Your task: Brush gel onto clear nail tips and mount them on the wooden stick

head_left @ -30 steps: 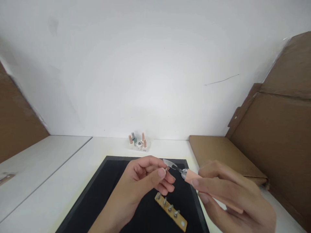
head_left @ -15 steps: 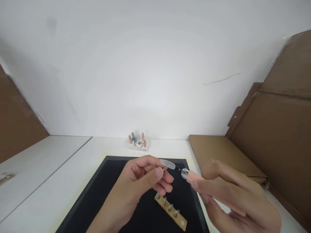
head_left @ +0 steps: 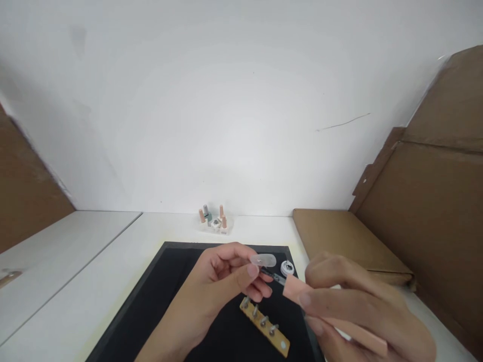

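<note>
My left hand (head_left: 222,281) pinches a clear false nail (head_left: 264,260) between thumb and fingertips, its long end pointing right. In my right hand (head_left: 354,301) is a nail polish brush with a long peach cap handle (head_left: 296,289). The brush's dark tip (head_left: 266,272) sits just below the false nail, close to my left fingertips; whether it touches the nail I cannot tell. Under both hands lies a wooden nail stand (head_left: 264,327) with several small upright posts. A small round white pot (head_left: 287,268) stands beyond the brush.
A black mat (head_left: 151,296) covers the middle of the white table (head_left: 101,271). At the back, a clear tray (head_left: 206,230) holds several nail polish bottles (head_left: 224,223). A flat cardboard piece (head_left: 335,231) lies to the right, beneath an upright cardboard panel (head_left: 433,211).
The brush has moved from the false nail's right end to lower left, under the nail near my left fingertips. Its handle is now tilted more, and the white pot shows more fully.
</note>
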The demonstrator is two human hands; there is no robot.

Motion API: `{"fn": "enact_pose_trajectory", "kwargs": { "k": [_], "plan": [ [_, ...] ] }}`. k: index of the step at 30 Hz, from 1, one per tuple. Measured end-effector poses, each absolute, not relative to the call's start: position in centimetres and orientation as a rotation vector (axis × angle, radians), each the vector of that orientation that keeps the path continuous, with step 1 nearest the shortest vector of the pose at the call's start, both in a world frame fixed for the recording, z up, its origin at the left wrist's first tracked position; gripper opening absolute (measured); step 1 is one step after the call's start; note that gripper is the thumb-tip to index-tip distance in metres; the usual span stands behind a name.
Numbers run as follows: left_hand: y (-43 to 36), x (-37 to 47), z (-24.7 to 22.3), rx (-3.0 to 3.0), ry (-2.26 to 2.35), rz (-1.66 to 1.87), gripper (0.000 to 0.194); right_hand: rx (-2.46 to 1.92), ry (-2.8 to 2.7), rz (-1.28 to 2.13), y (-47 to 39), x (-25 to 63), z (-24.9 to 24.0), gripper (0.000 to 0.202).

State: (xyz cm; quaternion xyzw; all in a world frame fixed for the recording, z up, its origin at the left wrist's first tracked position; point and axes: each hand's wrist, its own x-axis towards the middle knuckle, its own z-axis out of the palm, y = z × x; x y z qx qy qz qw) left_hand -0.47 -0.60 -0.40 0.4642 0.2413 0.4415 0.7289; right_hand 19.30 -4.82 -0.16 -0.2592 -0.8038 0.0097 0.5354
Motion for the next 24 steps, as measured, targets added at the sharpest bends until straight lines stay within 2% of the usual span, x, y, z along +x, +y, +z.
{"fn": "enact_pose_trajectory", "kwargs": {
  "k": [7, 17, 24],
  "plan": [
    [-0.89, -0.65, -0.83, 1.045, 0.54, 0.965, 0.014, -0.689, -1.878, -0.12, -4.9, 19.21, -0.11, 0.027],
    [-0.44, -0.51, -0.48, 1.051, 0.542, 0.956, 0.012, -0.605, -1.871, 0.036, -5.02, 19.16, -0.37, 0.034],
    [-0.96, -0.56, -0.61, 1.042, 0.546, 0.975, 0.011, -0.699, -1.788, -0.054, -5.0, 19.18, -0.21, 0.028]
  ]
}}
